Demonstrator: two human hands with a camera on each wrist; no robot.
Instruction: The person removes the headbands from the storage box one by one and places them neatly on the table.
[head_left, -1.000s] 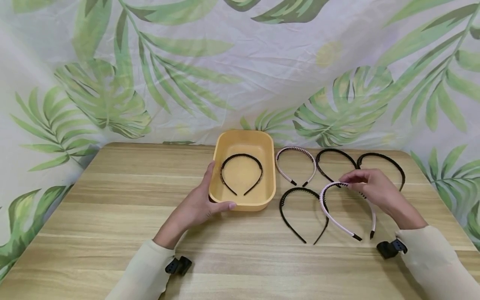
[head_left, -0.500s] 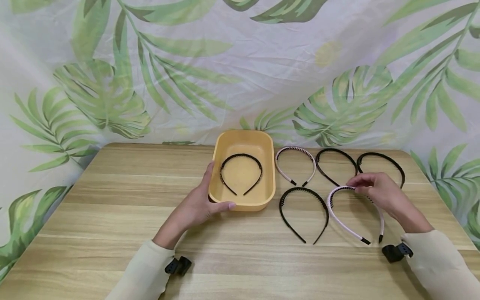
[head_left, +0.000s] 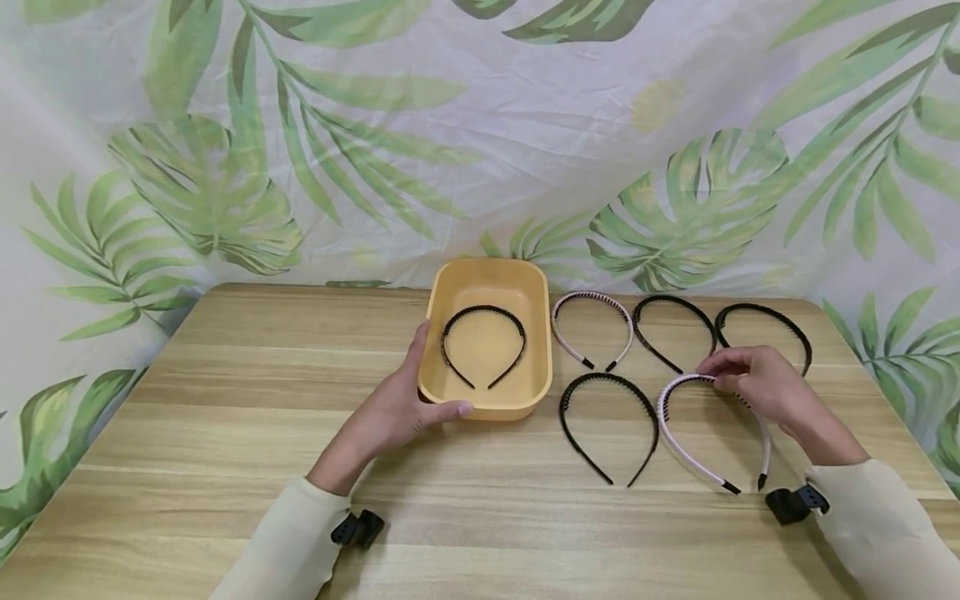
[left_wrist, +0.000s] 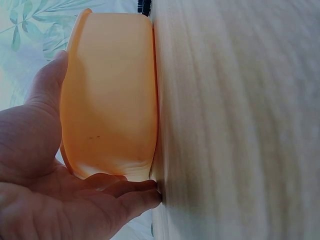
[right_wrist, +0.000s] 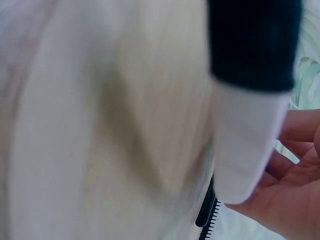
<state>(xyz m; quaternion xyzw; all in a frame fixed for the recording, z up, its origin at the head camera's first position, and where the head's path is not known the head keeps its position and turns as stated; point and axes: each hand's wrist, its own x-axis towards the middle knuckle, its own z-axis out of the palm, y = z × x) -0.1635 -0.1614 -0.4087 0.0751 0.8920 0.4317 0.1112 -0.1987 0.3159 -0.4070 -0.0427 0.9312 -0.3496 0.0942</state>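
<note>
My left hand (head_left: 393,410) grips the near left corner of a yellow plastic box (head_left: 504,412), thumb over the front rim and fingers along the left side. Inside the box lies a black toothed headband (head_left: 483,309). In the left wrist view the box's side wall (left_wrist: 110,90) shows between thumb and fingers. My right hand (head_left: 768,396) pinches a pink headband (head_left: 688,460) at the top of its arch, its black-tipped ends pointing toward me. One end of the pink headband (right_wrist: 247,140) looms large and blurred in the right wrist view. The fingers partly hide its arch.
Right of the box, another pink headband (head_left: 592,296) and two black headbands, one in the middle (head_left: 667,298) and one at the far right (head_left: 757,307), form a back row. A black headband (head_left: 600,377) lies in front. A leaf-print cloth (head_left: 480,133) hangs behind the wooden table (head_left: 225,433).
My right hand has moved the pink headband right and slightly nearer, off the overlap with the front black headband; over the last half second it barely moves. The left hand and box stay put.
</note>
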